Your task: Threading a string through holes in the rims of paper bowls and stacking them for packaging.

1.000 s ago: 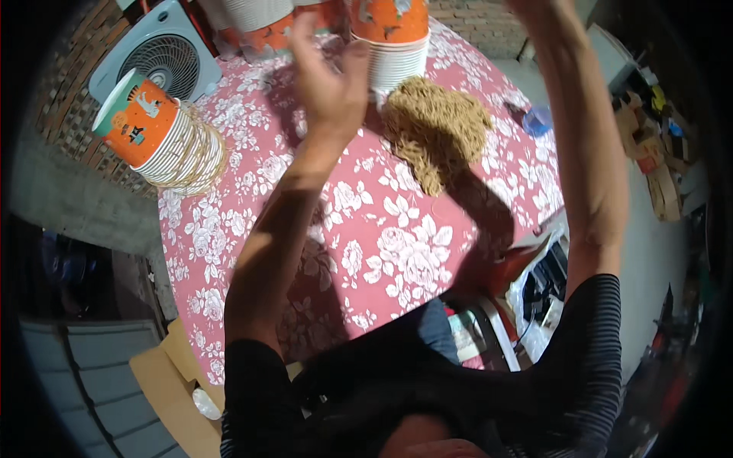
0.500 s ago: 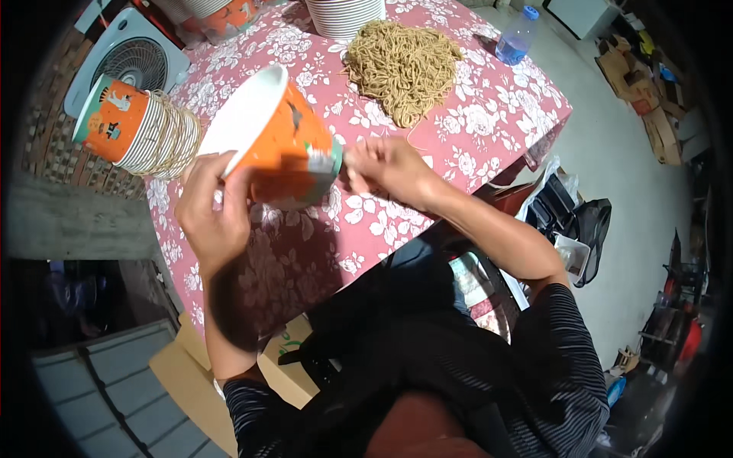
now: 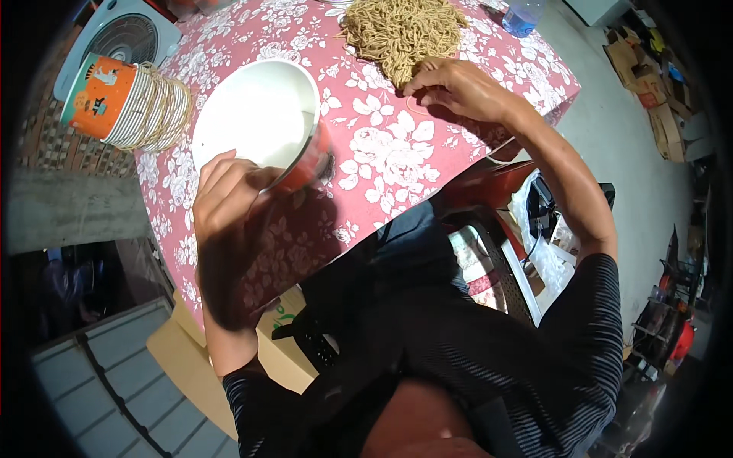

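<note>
A large paper bucket (image 3: 256,107), white inside with an orange printed outside, is tilted on the table with its mouth toward me. My left hand (image 3: 229,195) grips its near rim, closed over the edge. My right hand (image 3: 462,88) is at the near edge of a pile of thin tan cords (image 3: 401,34), its fingertips pinched on a cord there. What exactly lies between those fingertips is partly hidden by the hand. A nested stack of similar orange buckets (image 3: 126,103) lies on its side at the left, with tan cords hanging around its rims.
The table wears a pink cloth with white flowers (image 3: 397,156). A fan (image 3: 118,42) stands at the far left, a blue-tinted plastic bottle (image 3: 522,18) at the far right. Below the table edge are a cardboard box (image 3: 187,343) on the left and plastic bags (image 3: 550,259) on the right.
My right hand has left the bucket's base and moved away to the cord pile. The bucket has turned so its mouth faces me more, with my left hand still on the rim.
</note>
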The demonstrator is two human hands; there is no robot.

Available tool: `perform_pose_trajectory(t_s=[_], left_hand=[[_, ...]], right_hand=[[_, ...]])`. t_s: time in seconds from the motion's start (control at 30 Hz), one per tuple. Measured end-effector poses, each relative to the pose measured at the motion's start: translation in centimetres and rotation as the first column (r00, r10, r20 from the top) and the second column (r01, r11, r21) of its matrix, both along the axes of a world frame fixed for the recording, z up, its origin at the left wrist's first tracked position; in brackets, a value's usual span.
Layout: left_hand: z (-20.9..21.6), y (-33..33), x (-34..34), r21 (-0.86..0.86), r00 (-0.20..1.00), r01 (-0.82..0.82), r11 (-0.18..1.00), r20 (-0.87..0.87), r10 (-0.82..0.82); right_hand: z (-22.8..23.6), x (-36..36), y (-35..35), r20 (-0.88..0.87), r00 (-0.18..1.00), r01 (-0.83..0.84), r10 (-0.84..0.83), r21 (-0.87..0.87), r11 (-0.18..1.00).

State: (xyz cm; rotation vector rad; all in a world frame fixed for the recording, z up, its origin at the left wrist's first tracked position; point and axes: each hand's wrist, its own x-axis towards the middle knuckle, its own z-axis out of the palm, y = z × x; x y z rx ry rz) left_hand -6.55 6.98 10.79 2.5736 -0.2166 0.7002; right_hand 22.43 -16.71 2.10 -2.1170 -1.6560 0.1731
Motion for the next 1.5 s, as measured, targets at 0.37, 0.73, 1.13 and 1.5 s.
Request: perform_pose_trajectory(t_s=[0.37, 0.73, 1.13, 1.5], left_hand=[[-1.8, 2.4, -0.7, 0.062, 0.999, -0.021, 0.998, 0.048, 0.018], [-1.5, 0.0, -4.5, 0.036, 0.989, -0.142, 0.989, 0.044, 0.140], [-4.2, -11.3, -20.2, -0.440, 0.949, -0.283, 0.852, 0.003, 0.317], [-17.1, -15.2, -25.5, -0.773, 0.962, -0.266, 0.576, -0.247, 0.113]], right_hand=[[0.5, 2.0, 3.8, -0.089, 0.970, -0.242, 0.227, -0.232, 0.942], [-1.9, -6.8, 1.1, 0.025, 0.993, 0.102, -0.113, 0.271, 0.957], [-5.0, -31.2, -10.9, -0.579, 0.735, -0.311, 0.354, 0.176, 0.934], [-3.5, -36.5, -11.9, -0.719, 0.694, 0.127, 0.044, 0.182, 0.975]])
